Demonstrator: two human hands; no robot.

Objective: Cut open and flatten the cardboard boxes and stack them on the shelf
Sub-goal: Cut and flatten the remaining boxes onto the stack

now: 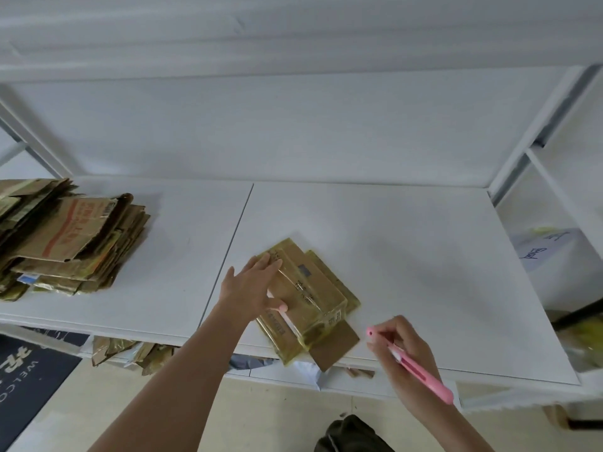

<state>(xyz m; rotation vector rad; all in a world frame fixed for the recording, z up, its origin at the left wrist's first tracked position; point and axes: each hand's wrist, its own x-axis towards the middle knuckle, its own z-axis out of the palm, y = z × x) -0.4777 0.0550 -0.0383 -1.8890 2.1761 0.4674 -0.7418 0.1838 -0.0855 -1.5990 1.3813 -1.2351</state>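
A small taped cardboard box lies on the white shelf near its front edge, one flap hanging over the edge. My left hand rests flat on the box's left side, fingers straight and thumb against its near face. To the right of the box my right hand grips a pink utility knife, its tip pointing left and a short way from the box. A stack of flattened cardboard boxes lies at the shelf's left end.
The shelf has white uprights at both ends and a white wall behind. A lower shelf holds cardboard scraps and bags. A dark welcome mat lies on the floor at the left. White bags sit in the neighbouring unit on the right.
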